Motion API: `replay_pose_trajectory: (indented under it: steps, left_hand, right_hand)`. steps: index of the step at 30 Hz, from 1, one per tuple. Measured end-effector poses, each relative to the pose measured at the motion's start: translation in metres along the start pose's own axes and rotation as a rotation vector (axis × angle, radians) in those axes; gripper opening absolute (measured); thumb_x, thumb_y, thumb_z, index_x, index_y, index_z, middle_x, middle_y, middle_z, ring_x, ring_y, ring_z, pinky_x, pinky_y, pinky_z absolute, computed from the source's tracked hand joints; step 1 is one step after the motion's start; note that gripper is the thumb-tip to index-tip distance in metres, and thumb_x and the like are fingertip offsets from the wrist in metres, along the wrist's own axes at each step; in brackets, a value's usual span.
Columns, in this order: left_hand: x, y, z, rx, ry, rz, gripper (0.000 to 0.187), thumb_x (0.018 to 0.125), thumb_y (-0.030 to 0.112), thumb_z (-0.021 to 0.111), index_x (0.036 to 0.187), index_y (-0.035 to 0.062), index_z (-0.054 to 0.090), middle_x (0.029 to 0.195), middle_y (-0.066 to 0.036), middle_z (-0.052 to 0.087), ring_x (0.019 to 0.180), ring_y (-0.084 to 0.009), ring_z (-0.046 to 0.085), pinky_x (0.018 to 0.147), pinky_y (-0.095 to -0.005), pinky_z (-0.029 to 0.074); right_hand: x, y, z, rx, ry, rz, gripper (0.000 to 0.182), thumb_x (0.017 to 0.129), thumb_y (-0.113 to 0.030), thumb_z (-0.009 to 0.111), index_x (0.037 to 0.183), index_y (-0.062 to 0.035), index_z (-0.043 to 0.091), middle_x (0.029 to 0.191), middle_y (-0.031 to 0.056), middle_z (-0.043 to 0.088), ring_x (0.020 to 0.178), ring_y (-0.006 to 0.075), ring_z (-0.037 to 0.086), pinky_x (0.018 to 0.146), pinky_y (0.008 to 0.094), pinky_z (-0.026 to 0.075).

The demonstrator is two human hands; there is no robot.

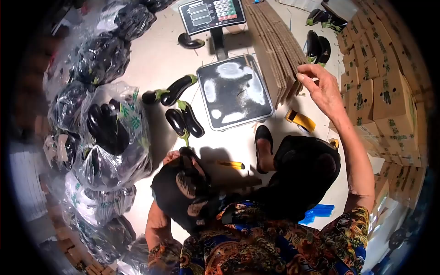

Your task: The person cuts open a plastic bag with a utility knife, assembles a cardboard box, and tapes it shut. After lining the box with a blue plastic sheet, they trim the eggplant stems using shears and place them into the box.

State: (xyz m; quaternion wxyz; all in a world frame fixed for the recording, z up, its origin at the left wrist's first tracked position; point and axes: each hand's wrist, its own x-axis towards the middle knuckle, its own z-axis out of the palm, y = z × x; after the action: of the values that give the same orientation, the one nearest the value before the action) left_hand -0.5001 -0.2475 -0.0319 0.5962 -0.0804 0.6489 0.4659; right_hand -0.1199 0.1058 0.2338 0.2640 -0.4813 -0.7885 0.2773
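The right hand (321, 87) reaches up with loosely spread fingers to the edge of the flattened cardboard stack (277, 43) beside the scale platform (233, 91); pinching one sheet's corner would likely separate it cleanly. The left hand (176, 158) is low near loose eggplants (183, 120) on the floor, its grip unclear.

Eggplants (183, 107) lie left of the scale platform (234, 90), flat cardboard (279, 46) right
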Motion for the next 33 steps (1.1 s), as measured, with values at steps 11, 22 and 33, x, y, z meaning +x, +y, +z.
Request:
replay_pose_trajectory:
  steps: [11,22,33]
  left_hand:
    - [-0.034,0.244,0.208,0.899,-0.446,0.538,0.053,0.091,0.043,0.058,0.127,0.0043,0.052,0.104,-0.006,0.062,0.093,-0.0168,0.061,0.077,-0.0321,0.048]
    - [-0.055,0.203,0.433,0.744,-0.632,0.653,0.094,0.077,0.045,0.073,0.139,-0.0044,0.024,0.122,-0.018,0.056,0.107,-0.0239,0.057,0.085,-0.0333,0.049]
    - [-0.022,0.175,0.469,0.459,-0.736,0.502,0.076,0.082,0.030,0.073,0.137,-0.0023,0.032,0.121,-0.017,0.054,0.093,-0.0245,0.066,0.070,-0.0304,0.059]
  right_hand:
    - [-0.004,0.044,0.052,-0.306,0.173,-0.115,0.110,0.052,-0.025,0.090,0.144,-0.0116,0.032,0.149,0.0208,0.024,0.133,0.0409,0.029,0.110,0.0469,0.028]
    - [0.015,0.082,0.039,-0.318,0.207,-0.315,0.094,0.044,-0.018,0.087,0.131,-0.0147,0.052,0.137,0.0109,0.046,0.121,0.0350,0.044,0.101,0.0438,0.039]
    - [0.038,0.110,0.004,-0.440,0.150,-0.333,0.081,0.060,-0.021,0.082,0.134,-0.0163,0.049,0.141,0.0058,0.042,0.120,0.0319,0.040,0.099,0.0403,0.042]
